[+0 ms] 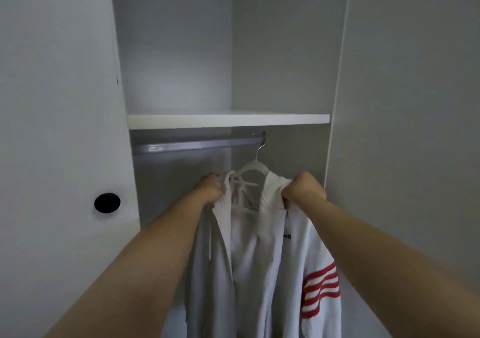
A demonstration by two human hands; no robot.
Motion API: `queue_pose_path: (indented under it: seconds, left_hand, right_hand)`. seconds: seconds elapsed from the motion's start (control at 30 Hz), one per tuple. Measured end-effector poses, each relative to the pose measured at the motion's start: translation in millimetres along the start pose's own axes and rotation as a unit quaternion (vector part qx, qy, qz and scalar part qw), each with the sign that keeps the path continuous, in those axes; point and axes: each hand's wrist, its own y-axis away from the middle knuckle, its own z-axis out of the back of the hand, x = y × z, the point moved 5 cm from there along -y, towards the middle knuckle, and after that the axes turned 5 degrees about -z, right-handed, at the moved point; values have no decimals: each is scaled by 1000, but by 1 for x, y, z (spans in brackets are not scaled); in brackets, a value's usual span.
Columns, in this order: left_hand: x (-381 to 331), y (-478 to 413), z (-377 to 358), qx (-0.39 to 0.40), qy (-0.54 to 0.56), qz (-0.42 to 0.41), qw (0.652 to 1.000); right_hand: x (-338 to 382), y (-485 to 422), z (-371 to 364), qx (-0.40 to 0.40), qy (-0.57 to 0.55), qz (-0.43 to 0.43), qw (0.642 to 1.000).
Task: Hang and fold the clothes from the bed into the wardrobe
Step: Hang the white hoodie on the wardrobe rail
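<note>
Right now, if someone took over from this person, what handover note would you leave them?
Hands: the left grip holds the white jacket by its front edge near the collar. The right grip holds bunched fabric at the other shoulder.
Things: the jacket, with red stripes on its sleeve, hangs on the white hanger, whose hook is over the right end of the rail, under the shelf.
Done: the hanger is on the rail.
Left: settle the shoulders and let go. Any other clothes and the bed are out of view.

No legible text; dark mark (287, 236) on hoodie (259, 272) unreadable.
</note>
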Motion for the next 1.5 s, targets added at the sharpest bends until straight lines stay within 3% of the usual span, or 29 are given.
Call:
queue_pose_path:
  seconds: [0.37, 0.43, 0.5, 0.53, 0.73, 1.0, 1.1, 1.27, 1.5]
  left_hand:
    - [-4, -31, 19, -46, 95, -2, 994]
    - [-13, -29, 37, -157, 6, -27, 987]
    - [-34, -19, 58, -276, -168, -107, 940]
    - [-43, -18, 63, -291, -229, -137, 919]
    - [-30, -38, 64, -164, -340, -67, 924]
    - [-28, -36, 58, -191, -317, -86, 925]
    - [-27, -36, 55, -186, -307, -88, 929]
    - [-22, -38, 53, -172, -304, -88, 933]
    - [-20, -41, 49, -178, -304, -85, 932]
  right_hand:
    - [52, -53, -38, -7, -37, 50, 998]
    - [56, -60, -39, -4, -41, 48, 998]
    - [60, -66, -42, 2, -41, 48, 998]
    - [61, -69, -43, 4, -41, 48, 998]
    - [57, -77, -54, 38, -24, 38, 998]
    - [69, -68, -61, 95, 69, 90, 989]
    - [71, -68, -60, 68, 23, 91, 993]
    - [38, -82, -65, 70, -181, -38, 980]
    - [47, -78, -67, 49, -86, 42, 994]
